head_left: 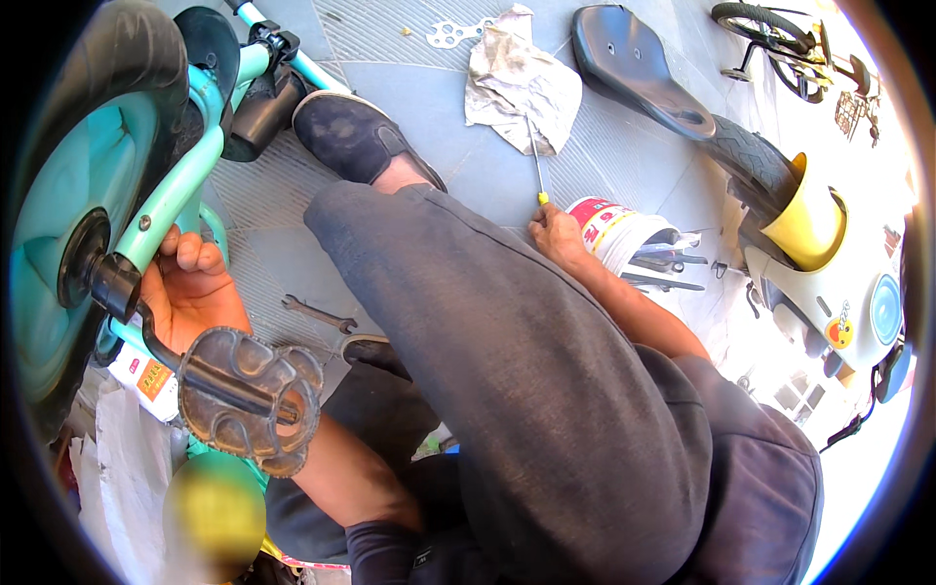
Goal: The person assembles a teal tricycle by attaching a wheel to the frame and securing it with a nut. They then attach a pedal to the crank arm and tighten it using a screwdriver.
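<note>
My left hand (190,288) grips the turquoise fork of a small tricycle (180,180) just behind its front wheel (68,210), fingers curled round the tube. A black pedal (249,395) on its crank sticks out in front of that hand. My right hand (556,232) reaches past my grey-trousered knee and holds a screwdriver (536,161) with a yellow handle, its thin shaft pointing away toward a crumpled rag (517,83). The hand is partly hidden by my leg.
An open-end spanner (317,314) lies on the grey tiled floor by my dark shoe (356,136). A white bucket (624,234) holding tools stands beside my right hand. A black seat (639,68), a yellow and white ride-on toy (809,244) and a small bicycle (780,39) are at the right.
</note>
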Tool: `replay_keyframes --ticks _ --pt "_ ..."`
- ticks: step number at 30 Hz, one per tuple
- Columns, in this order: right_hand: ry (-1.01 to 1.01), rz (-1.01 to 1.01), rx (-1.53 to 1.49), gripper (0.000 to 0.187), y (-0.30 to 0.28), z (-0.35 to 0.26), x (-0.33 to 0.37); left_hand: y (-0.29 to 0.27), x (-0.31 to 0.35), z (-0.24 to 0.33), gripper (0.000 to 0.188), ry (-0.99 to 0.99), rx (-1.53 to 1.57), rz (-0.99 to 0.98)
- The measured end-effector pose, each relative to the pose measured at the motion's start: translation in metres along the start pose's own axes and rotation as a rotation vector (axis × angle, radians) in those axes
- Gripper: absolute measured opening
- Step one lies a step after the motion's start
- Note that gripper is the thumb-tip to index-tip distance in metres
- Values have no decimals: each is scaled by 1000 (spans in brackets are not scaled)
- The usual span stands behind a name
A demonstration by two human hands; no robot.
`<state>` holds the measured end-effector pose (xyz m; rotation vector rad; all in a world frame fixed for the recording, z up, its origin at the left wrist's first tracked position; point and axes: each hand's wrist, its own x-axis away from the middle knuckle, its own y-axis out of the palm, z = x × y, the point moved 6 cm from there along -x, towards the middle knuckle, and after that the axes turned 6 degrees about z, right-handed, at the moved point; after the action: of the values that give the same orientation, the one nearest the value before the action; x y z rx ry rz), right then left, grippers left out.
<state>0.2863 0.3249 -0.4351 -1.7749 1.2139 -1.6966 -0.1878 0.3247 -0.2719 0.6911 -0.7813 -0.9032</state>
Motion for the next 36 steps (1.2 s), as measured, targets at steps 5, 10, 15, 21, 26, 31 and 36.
replay_keyframes --ticks 5,10,15,21,26,31,36 --pt "62 207 71 30 -23 -21 -4 -2 2 3 22 11 27 -4" --pt "62 4 254 39 -15 -18 -13 0 3 -2 26 18 -14 59" --pt "0 32 193 36 -14 -20 -6 5 6 -6 28 78 -78 110" --pt "-173 6 -257 29 -16 -18 28 6 7 -5 26 124 -141 154" --pt "-186 -102 -635 35 -88 -119 38 7 12 -4 25 129 -164 216" --pt "-48 -152 -805 49 -137 -173 42 3 8 -8 27 122 -62 223" --pt "-100 -289 -814 48 -136 -182 51 0 8 -7 29 121 -70 210"
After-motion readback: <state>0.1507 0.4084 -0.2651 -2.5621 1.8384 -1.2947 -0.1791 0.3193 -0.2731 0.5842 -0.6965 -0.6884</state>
